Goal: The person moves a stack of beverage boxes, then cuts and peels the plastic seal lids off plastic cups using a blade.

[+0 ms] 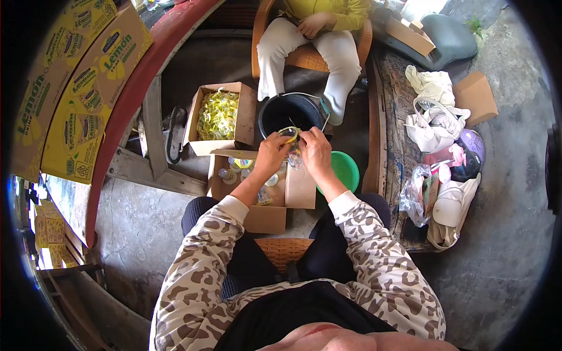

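Note:
My left hand (pixel 273 154) and my right hand (pixel 316 151) are close together in front of me, fingers pinched. Between them they hold a small clear plastic piece (pixel 294 158) with a yellow band (pixel 288 131) curving along its top. Its exact kind is hard to make out. Just beyond my hands stands a black bucket (pixel 275 111) with a raised handle. Below my left forearm lies an open cardboard box (pixel 219 186) with several clear plastic containers (pixel 227 175) in it. A second cardboard box (pixel 219 145) is filled with yellow wrappers or labels (pixel 219 114).
A green basin (pixel 344 171) sits right of my right wrist. Opposite sits another person (pixel 319 23) in a wicker chair. Bags and a cap (pixel 448 206) lie on a patterned bench at the right. Printed lemon-drink cartons (pixel 96 93) stand on a red-edged table at the left.

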Motion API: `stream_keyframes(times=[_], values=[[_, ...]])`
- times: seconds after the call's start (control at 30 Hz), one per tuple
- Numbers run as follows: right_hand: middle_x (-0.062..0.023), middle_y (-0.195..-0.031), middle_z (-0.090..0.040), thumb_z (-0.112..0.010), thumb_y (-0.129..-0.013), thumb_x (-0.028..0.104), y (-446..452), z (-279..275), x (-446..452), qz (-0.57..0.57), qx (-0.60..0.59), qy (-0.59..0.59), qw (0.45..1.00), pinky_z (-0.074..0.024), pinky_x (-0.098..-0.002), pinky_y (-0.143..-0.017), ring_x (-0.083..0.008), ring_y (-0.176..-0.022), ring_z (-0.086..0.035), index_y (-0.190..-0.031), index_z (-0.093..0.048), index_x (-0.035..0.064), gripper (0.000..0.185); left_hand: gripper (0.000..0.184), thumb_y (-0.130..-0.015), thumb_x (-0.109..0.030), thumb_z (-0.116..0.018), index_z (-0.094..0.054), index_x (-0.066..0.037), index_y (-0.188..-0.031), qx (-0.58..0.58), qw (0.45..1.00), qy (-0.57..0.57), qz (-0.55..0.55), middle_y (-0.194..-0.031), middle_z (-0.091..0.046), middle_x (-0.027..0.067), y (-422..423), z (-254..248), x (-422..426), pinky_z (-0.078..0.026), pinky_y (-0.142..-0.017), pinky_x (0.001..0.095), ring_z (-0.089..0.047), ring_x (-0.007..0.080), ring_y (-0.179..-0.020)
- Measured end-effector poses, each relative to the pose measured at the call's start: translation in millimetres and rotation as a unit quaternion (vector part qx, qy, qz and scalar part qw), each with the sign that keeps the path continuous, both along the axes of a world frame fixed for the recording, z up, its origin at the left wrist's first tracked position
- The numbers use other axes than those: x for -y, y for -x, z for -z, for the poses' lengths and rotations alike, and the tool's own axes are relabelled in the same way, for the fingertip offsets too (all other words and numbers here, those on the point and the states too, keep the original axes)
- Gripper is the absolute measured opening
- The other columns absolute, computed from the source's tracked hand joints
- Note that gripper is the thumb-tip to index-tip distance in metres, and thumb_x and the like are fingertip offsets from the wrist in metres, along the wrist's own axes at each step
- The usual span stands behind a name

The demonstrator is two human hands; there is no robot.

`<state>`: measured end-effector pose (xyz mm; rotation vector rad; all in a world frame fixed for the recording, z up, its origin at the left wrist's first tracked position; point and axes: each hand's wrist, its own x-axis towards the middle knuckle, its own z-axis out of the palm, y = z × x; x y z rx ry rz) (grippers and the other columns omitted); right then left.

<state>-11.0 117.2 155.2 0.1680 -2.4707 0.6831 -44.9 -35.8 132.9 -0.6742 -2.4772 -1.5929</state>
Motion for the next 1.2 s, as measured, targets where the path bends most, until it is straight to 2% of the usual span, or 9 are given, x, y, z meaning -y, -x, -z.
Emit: stream_keyframes(times=[0.2,0.33,0.47,0.63,0.7,0.73,0.93,1.1,1.2], values=[[-0.0116,-0.075,-0.06,-0.07,-0.074,-0.001,3.6,3.7,-12.4,0.019,0.023,0.196,0.98,-0.0501,-0.0387,-0.064,-0.0298,-0.069,-0.063,-0.087,-0.069,0.0016,0.013,0.022,-0.083,-0.009,-0.068,-0.072,-0.005,-0.105,0.021,1.0,-0.01,0.0,-0.082,-0.059,0.0127,-2.8,-5.2,-4.1,-0.047,-0.067,0.0355,-0.061,0.0254,-0.074],[-0.0109,-0.081,-0.068,-0.07,-0.078,0.001,-5.2,-6.4,-25.0,0.02,0.047,0.262,0.964,-0.0524,-0.0313,-0.065,-0.0198,-0.07,-0.067,-0.089,-0.069,-0.0003,0.011,0.02,-0.081,-0.009,-0.072,-0.072,-0.001,-0.1,0.009,0.999,-0.038,-0.019,-0.088,-0.062,0.013,4.1,-5.4,3.6,-0.049,-0.071,0.0329,-0.063,0.0238,-0.079],[-0.0103,-0.084,-0.069,-0.07,-0.081,0.003,-13.1,-6.3,-38.2,0.032,0.065,0.271,0.96,-0.052,-0.0287,-0.067,-0.0153,-0.071,-0.066,-0.095,-0.068,0.0002,0.014,0.021,-0.079,-0.014,-0.077,-0.072,-0.001,-0.094,0.036,0.997,-0.061,-0.04,-0.086,-0.063,0.0129,3.1,-6.8,8.5,-0.05,-0.07,0.0349,-0.064,0.0258,-0.079],[-0.0092,-0.084,-0.069,-0.069,-0.082,0.004,-29.1,-10.3,-41.4,0.036,0.11,0.306,0.945,-0.0518,-0.0286,-0.068,-0.0144,-0.072,-0.065,-0.095,-0.066,0.0,0.014,0.014,-0.082,-0.008,-0.073,-0.069,0.001,-0.092,0.04,0.994,-0.104,-0.007,-0.115,-0.058,0.0146,-3.0,-4.0,3.1,-0.053,-0.073,0.0336,-0.065,0.0283,-0.09],[-0.0088,-0.083,-0.067,-0.068,-0.083,0.002,-34.3,-12.6,-38.5,0.031,0.109,0.313,0.943,-0.0518,-0.0288,-0.067,-0.015,-0.071,-0.065,-0.095,-0.066,0.0,0.013,0.012,-0.083,-0.007,-0.072,-0.069,0.001,-0.092,-0.014,0.996,-0.082,-0.014,-0.112,-0.059,0.013,-6.9,-7.5,-1.3,-0.052,-0.07,0.0309,-0.064,0.023,-0.089],[-0.0088,-0.083,-0.067,-0.068,-0.083,0.002,-35.1,-14.0,-37.2,0.033,0.106,0.313,0.943,-0.0518,-0.0288,-0.067,-0.015,-0.071,-0.065,-0.095,-0.066,0.0,0.013,0.011,-0.084,-0.007,-0.071,-0.069,0.001,-0.092,-0.067,0.996,-0.062,-0.022,-0.109,-0.06,0.0114,-9.3,-9.4,-4.1,-0.052,-0.066,0.0281,-0.063,0.0177,-0.088],[-0.0103,-0.084,-0.064,-0.067,-0.081,-0.001,-38.6,-22.2,-28.7,0.018,0.059,0.226,0.972,-0.0519,-0.033,-0.065,-0.0221,-0.071,-0.066,-0.092,-0.065,0.0014,0.011,0.015,-0.086,-0.005,-0.068,-0.067,0.002,-0.099,0.033,0.999,-0.023,-0.016,-0.1,-0.066,0.0118,-27.6,-18.5,-14.3,-0.052,-0.067,0.0304,-0.065,0.0203,-0.08],[-0.0099,-0.078,-0.059,-0.068,-0.076,-0.002,-39.4,-20.7,-18.0,0.013,0.009,0.137,0.99,-0.0494,-0.0386,-0.064,-0.0288,-0.076,-0.062,-0.088,-0.065,0.0046,0.014,0.022,-0.087,-0.003,-0.065,-0.067,0.001,-0.109,0.017,0.996,-0.084,-0.024,-0.105,-0.067,0.014,-30.6,-22.4,-12.0,-0.054,-0.074,0.0313,-0.067,0.0227,-0.094],[-0.0098,-0.077,-0.06,-0.069,-0.078,-0.002,-39.4,-20.6,-15.4,0.003,-0.011,0.1,0.995,-0.0497,-0.0349,-0.062,-0.0251,-0.069,-0.062,-0.09,-0.066,0.0028,0.014,0.025,-0.087,-0.003,-0.065,-0.067,0.0,-0.111,0.029,0.997,-0.068,-0.031,-0.107,-0.067,0.0148,-29.3,-21.9,-10.6,-0.054,-0.076,0.0323,-0.068,0.0235,-0.096]])
